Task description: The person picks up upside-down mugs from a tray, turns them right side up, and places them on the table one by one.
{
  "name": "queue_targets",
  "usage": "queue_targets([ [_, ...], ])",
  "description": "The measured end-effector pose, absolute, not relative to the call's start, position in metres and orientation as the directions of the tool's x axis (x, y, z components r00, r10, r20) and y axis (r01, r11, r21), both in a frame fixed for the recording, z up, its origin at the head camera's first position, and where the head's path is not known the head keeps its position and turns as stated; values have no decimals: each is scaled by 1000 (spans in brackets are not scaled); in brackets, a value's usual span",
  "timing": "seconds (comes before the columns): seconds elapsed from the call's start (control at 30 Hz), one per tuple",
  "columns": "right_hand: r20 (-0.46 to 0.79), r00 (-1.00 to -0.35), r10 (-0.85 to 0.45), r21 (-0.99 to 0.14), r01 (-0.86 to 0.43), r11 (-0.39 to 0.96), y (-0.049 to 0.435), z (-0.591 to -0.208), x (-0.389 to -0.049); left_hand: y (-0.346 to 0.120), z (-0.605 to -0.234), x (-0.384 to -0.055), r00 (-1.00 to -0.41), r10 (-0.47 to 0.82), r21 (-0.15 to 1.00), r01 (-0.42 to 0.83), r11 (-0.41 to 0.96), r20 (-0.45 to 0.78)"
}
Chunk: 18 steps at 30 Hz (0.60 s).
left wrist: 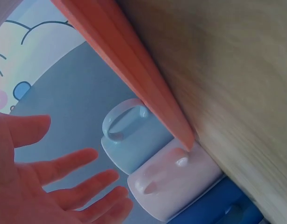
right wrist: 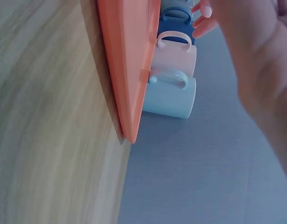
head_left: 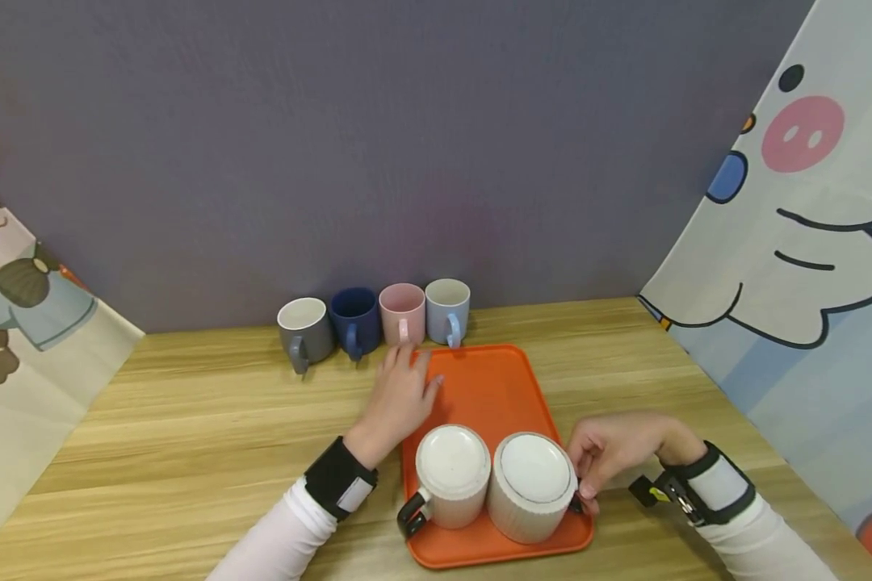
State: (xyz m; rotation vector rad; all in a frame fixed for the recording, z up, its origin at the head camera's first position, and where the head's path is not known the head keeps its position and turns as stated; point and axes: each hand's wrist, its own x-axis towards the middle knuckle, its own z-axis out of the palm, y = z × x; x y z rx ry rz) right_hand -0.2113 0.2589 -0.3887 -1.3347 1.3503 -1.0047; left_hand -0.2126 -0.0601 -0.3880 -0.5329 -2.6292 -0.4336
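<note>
Two off-white ribbed mugs stand upside down at the near end of an orange tray [head_left: 487,387]. The left ribbed mug [head_left: 454,476] has its black handle to the left; the right ribbed mug [head_left: 532,488] has its dark handle to the right. My right hand [head_left: 618,452] pinches that dark handle, most of which the fingers hide. Over the tray's far left part is my left hand [head_left: 398,395], holding nothing, its fingers reaching toward the pink mug [head_left: 403,315]. In the left wrist view the fingers [left wrist: 78,189] of this hand are spread.
Along the wall stand a grey mug [head_left: 306,331], a dark blue mug [head_left: 356,323] and a light blue mug [head_left: 447,313], upright in a row with the pink one. The wooden table [head_left: 225,436] meets a grey back wall [head_left: 407,161], with printed cloths at both sides.
</note>
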Motion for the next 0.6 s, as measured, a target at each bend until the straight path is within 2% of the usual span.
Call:
queue_targets([
  [0.6, 42, 48, -998, -972, -228, -52, 265, -393, -222, -64, -385, -212, -853, 269, 242, 405, 882, 446],
])
